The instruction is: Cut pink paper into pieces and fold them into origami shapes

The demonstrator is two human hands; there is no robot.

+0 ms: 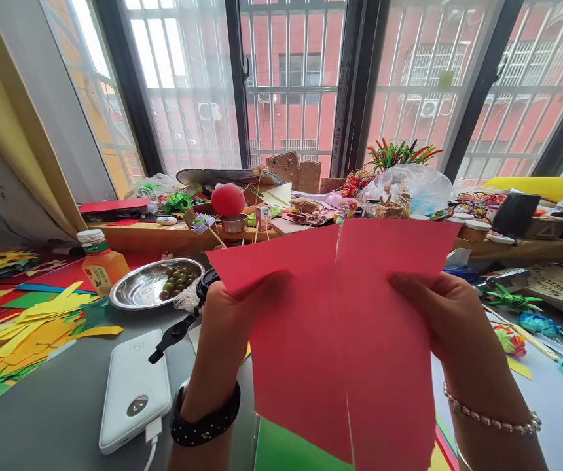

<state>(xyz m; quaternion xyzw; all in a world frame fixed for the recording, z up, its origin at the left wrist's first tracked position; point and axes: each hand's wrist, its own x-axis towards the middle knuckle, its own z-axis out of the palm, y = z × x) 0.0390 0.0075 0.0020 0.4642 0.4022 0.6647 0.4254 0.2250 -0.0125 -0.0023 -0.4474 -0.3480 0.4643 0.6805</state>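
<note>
A large red paper is held up in front of me, with a vertical line down its middle that looks split at the top edge and near the bottom. My left hand pinches its left side, thumb on the near face. On the right side my right hand grips it the same way, fingers mostly behind the sheet. Green paper shows below the red paper's lower edge.
A white power bank with a cable lies left, near a steel bowl of small round fruit and a juice bottle. Yellow paper strips pile up at far left. Paper flowers lie right; a cluttered sill runs behind.
</note>
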